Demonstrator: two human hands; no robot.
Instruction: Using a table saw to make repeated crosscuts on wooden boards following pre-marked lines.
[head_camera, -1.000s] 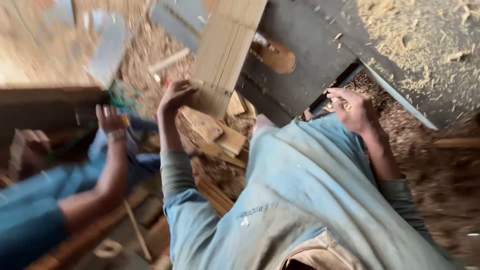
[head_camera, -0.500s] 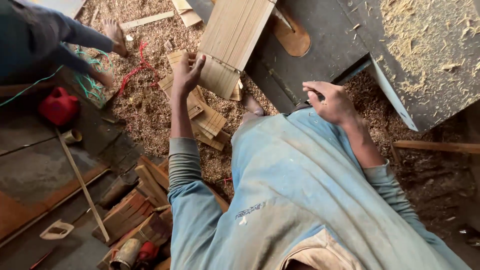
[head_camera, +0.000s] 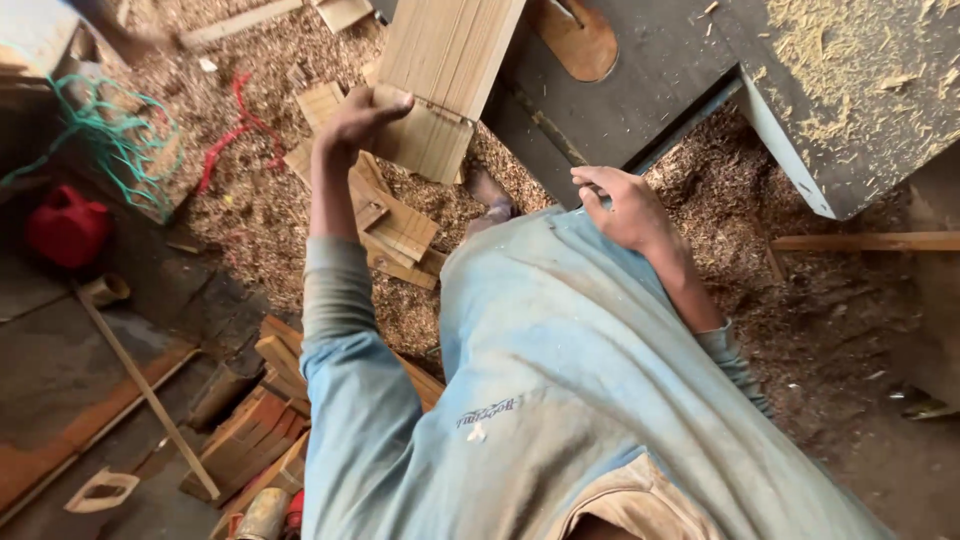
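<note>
The person leans far forward over the floor, and the left hand (head_camera: 362, 112) is stretched out to the lower end of a bundle of thin wooden slats (head_camera: 446, 75) that slopes down from the dark machine desk (head_camera: 640, 85) to the sawdust. The fingers (head_camera: 392, 101) are spread and lie flat across the bundle's bottom corner, more pressing or steadying than gripping; I cannot tell whether the thumb is hooked underneath, so whether it truly has hold of the stack is unclear. Resting at that slant, the slats seem propped with their upper end on the desk edge and their lower end near the floor, which puts the near end within an arm's reach. The right hand (head_camera: 622, 205) is drawn back close to the body in front of the pale blue shirt (head_camera: 560, 370), fingers loosely curled and holding nothing that I can see, as though kept free for balance. Just below the bundle, short offcut boards (head_camera: 395, 225) lie scattered flat on the sawdust-covered floor (head_camera: 250, 200), looking dropped where they fell. To the left sit a red container (head_camera: 68, 222) and a tangle of green cord (head_camera: 120, 140), well apart from the hands, and a stack of reddish wood pieces (head_camera: 250, 440) lies near the person's left elbow beside a long thin stick (head_camera: 145, 390).
</note>
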